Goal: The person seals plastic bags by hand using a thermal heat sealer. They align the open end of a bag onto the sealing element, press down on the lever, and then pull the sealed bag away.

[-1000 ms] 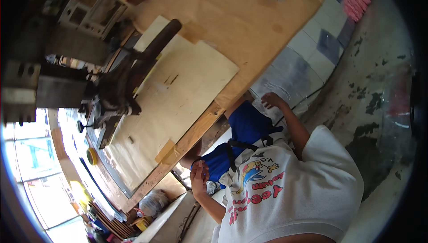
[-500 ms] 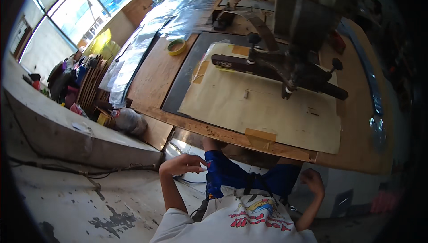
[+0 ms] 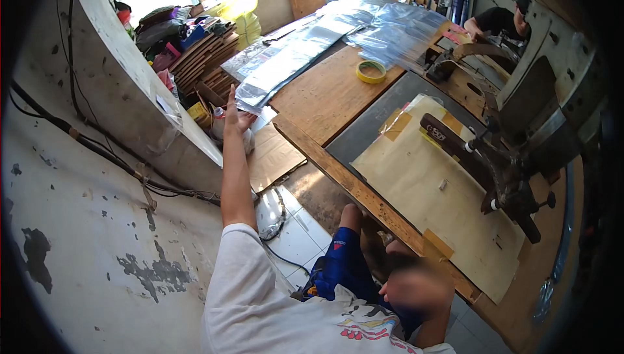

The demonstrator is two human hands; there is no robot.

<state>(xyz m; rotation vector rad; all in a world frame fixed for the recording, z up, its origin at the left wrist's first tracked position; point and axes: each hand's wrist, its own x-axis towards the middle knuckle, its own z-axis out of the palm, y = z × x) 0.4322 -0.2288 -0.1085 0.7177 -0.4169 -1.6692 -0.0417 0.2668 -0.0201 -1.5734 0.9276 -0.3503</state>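
My left hand (image 3: 238,117) reaches forward at the end of a straight arm, fingers apart and nothing visible in it. It appears beside the near end of long clear plastic sheets (image 3: 286,65) lying along the table; whether it touches them I cannot tell. Below it, partly hidden, is a pale plastic bag (image 3: 247,141). My right hand (image 3: 416,289) is bent in over my lap, near the table's front edge, and smeared, so its fingers do not show clearly. A machine with a dark metal bar (image 3: 457,149) stands over a cream board (image 3: 416,162) with brown tape on it.
A yellow tape roll (image 3: 371,72) lies on the wooden table (image 3: 325,110). Stacked brown boards (image 3: 205,55) and a yellow sack (image 3: 240,19) stand by the wall. Cables (image 3: 107,149) run along the wall at left. Another person (image 3: 497,22) sits at the far right.
My left arm has stretched forward from beside my lap toward the plastic sheets. My right hand has come in over my lap. The view has turned left, shifting the table and machine rightward.
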